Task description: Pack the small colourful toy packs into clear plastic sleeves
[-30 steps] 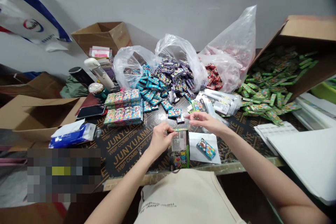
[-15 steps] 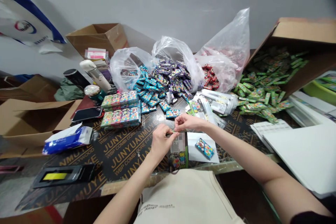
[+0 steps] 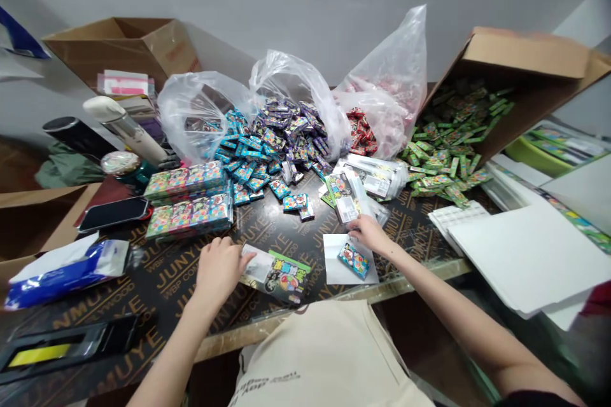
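Note:
My left hand point(image 3: 220, 269) pinches one end of a flat printed pouch point(image 3: 282, 276) with a green edge, which lies low over the table's front part. On the right, my right hand point(image 3: 370, 234) has its fingers closed at the lower end of a second printed pouch point(image 3: 344, 196), on top of a pile of clear packaging sleeves point(image 3: 382, 177); the fingertips partly hide that contact. Just below this hand a small blue candy packet point(image 3: 354, 259) rests on a white square of paper point(image 3: 333, 267).
Blue packets point(image 3: 251, 162), purple packets point(image 3: 291, 127) and red packets point(image 3: 361, 131) spill from plastic bags. Green packets point(image 3: 446, 162) spill from a carton point(image 3: 525, 54). Wrapped multipacks point(image 3: 188, 211), a phone point(image 3: 113, 213) and bottles point(image 3: 126, 130) stand left; white sheets point(image 3: 529, 241) lie right.
My hands were together at a pouch's top edge; now they are apart. The left has moved left with the pouch, and the right has reached the pile. The view has shifted right.

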Motion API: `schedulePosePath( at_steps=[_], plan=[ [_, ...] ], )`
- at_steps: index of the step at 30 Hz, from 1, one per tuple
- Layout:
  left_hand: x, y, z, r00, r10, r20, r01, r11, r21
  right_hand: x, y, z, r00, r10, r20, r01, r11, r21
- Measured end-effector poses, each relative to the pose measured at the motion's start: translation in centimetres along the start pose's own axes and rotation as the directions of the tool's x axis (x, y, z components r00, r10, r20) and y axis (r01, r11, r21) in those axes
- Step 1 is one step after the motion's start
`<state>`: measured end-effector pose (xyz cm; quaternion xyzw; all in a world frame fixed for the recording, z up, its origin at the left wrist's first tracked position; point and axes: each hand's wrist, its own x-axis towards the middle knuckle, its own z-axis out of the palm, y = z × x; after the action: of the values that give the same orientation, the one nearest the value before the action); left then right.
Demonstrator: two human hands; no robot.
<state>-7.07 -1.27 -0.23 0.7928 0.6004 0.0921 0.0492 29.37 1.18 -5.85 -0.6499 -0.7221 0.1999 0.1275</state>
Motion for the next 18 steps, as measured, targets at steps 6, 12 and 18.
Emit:
schedulePosePath(
  at_steps=[6,12,18],
  plan=[
    [0.6,4.8,3.8,0.9,0.348,0.262,-0.303,0.932,-0.2,-1.2,0.4,1.9,1.0,-0.016,0.002,0.016,0.998,-0.058],
    [1.6,6.6,6.1,0.787,0.415,0.456,-0.352,0.91,-0.222,-1.7,1.3,3.1,0.991,-0.131,-0.013,0.129,0.986,-0.102],
    [2.2,5.7,2.6,0.777,0.465,0.424,-0.219,0.832,-0.51,-1.5,1.7,2.6,0.993,-0.076,0.087,0.089,0.984,-0.155]
  ],
)
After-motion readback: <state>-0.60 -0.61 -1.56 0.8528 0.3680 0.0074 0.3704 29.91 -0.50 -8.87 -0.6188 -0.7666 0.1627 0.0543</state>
